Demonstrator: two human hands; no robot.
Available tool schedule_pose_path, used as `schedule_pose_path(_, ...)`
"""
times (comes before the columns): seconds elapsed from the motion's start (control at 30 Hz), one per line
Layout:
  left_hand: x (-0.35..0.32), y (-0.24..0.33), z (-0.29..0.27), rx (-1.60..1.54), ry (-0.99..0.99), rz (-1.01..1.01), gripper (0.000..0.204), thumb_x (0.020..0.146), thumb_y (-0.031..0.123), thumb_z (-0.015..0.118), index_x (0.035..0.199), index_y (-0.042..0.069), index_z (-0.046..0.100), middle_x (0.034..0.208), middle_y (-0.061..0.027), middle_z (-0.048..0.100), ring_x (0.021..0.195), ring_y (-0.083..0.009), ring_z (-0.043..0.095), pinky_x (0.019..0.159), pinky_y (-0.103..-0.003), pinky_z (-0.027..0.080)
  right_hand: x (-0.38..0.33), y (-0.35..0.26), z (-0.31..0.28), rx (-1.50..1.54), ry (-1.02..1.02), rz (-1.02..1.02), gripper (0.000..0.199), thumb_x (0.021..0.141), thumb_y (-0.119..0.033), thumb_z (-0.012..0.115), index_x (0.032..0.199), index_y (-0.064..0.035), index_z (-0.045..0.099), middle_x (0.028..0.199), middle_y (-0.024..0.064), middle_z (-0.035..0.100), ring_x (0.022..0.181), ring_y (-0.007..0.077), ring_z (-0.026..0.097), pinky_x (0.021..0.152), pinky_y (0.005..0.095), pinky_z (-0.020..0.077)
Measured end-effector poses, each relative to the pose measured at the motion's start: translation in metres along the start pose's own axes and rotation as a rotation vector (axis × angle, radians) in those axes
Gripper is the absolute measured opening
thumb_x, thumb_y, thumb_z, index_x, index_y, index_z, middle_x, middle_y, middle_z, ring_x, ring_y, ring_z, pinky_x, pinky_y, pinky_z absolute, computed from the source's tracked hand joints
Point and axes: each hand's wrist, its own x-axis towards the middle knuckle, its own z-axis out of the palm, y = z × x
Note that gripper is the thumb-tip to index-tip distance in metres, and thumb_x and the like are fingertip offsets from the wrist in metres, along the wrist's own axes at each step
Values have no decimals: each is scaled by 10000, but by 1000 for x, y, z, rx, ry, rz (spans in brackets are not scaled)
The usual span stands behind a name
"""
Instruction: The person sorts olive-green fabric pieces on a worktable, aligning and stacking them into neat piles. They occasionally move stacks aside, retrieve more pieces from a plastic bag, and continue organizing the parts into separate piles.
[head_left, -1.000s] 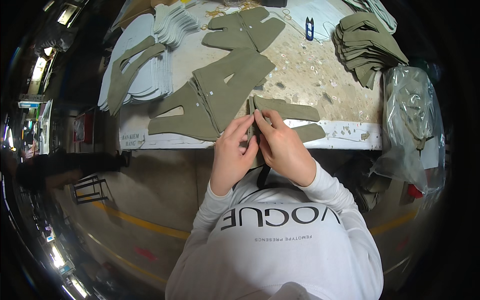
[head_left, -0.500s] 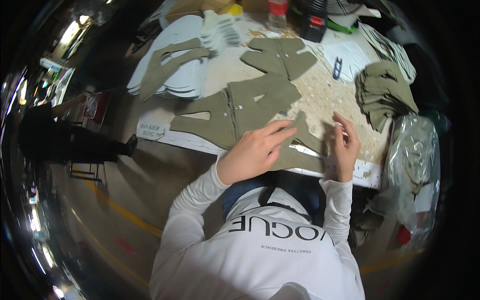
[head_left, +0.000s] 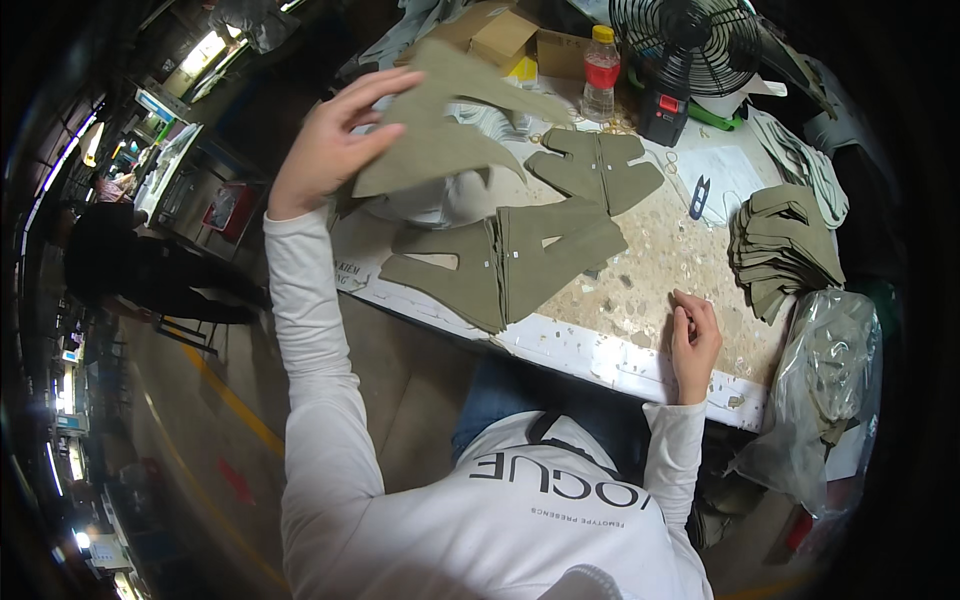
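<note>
My left hand (head_left: 344, 145) is raised over the far left of the table, pinching an olive fabric piece (head_left: 425, 125) by its left edge. The cut piece has notches and hangs above a pale stack. My right hand (head_left: 695, 340) rests near the table's front edge, fingers loosely bent and thumb apart, with nothing seen in it. Between the hands lie two stacks of olive cut pieces (head_left: 540, 262) side by side. More such pieces (head_left: 598, 170) lie behind them.
At the right stand a bundle of folded olive pieces (head_left: 785, 245) and a clear plastic bag (head_left: 828, 370). Blue thread snips (head_left: 699, 198) lie on white paper. Farther back are a bottle (head_left: 600, 80), a black fan (head_left: 690, 45) and cardboard boxes (head_left: 505, 38). A person (head_left: 150, 260) stands at left.
My left hand has carried the olive piece from the table's front to the far left. My right hand stays near the front edge. The view has shifted, showing more of the table's back.
</note>
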Motion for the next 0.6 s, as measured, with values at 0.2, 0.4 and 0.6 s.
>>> schedule_pose_path(0.2, -51, -122, -24, -318, 115, -511, 522, 871, -15, 624, 1381, 44, 530, 1324, -83, 578, 1136, -107, 562, 972, -236, 442, -2, -3, 1, -43, -13, -32, 209, 909, -40, 576, 1074, -28, 704, 1021, 92, 651, 878, 187, 626, 696, 269, 486)
schedule_pose_path(0.4, -69, -147, -27, -513, 152, -528, 515, 896, -13, 590, 1401, 1, 487, 1382, -96, 533, 1215, -139, 533, 1015, -258, 425, -3, -5, 2, -102, -1, -96, 204, 911, -41, 579, 1070, -42, 707, 1023, 78, 641, 848, 166, 599, 654, 255, 453)
schedule_pose_path(0.6, -54, -90, 2, 1049, 378, -236, 398, 735, 136, 718, 1132, 122, 688, 1032, -113, 640, 816, -261, 608, 806, -325, 508, -6, -10, 2, -116, -16, -61, 208, 867, -27, 593, 1047, -10, 696, 1029, 127, 636, 977, 297, 600, 874, 351, 461)
